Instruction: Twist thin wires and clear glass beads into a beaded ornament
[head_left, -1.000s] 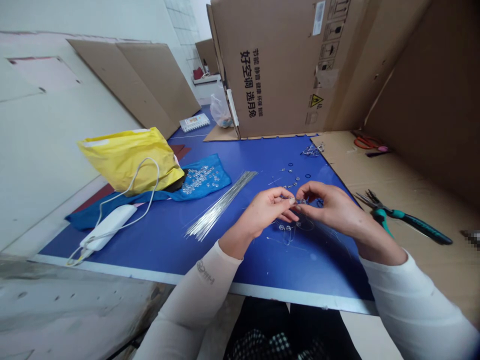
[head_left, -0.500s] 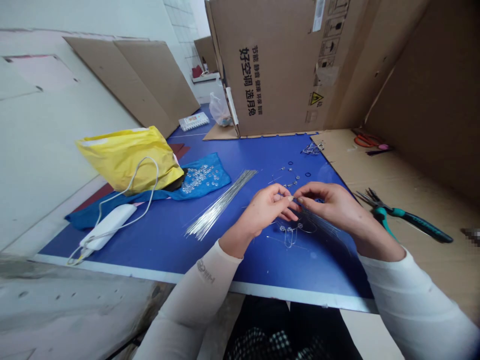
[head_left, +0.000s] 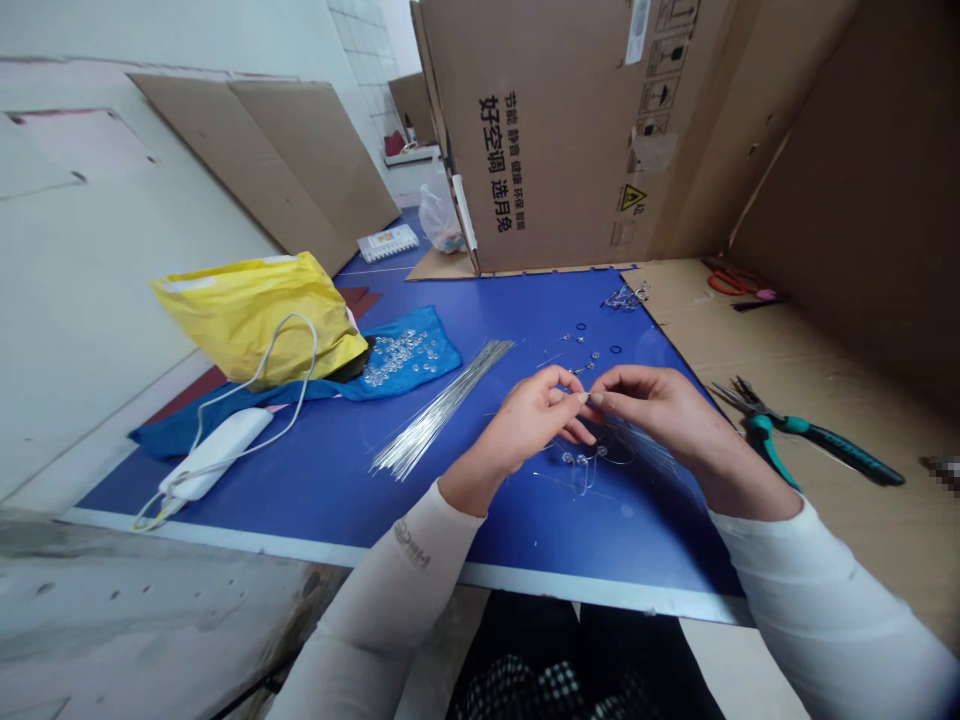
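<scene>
My left hand (head_left: 538,415) is closed in a pinch of thumb and forefinger, its other fingers curled below. Its fingertips almost meet those of my right hand (head_left: 651,405), which is pinching too. Both hold a thin beaded wire; the exact spot is too fine to make out. Several clear beads (head_left: 568,458) on thin loops show just below the hands. Under my right hand lies a bunch of fine wires (head_left: 645,445), partly hidden. Small rings and bead pieces (head_left: 595,356) are scattered on the blue table beyond my fingers.
A bundle of silvery wires (head_left: 442,412) lies left of my hands. Clear beads (head_left: 403,357) rest on a blue cloth (head_left: 442,350) beside a yellow bag (head_left: 262,310) and a white power strip (head_left: 217,455). Pliers (head_left: 814,435) and scissors (head_left: 731,282) lie on cardboard (head_left: 720,345) at right.
My right hand has shifted very slightly to the right, opening a small gap between the fingertips. The beads below have moved slightly right. My left hand stays almost in place.
</scene>
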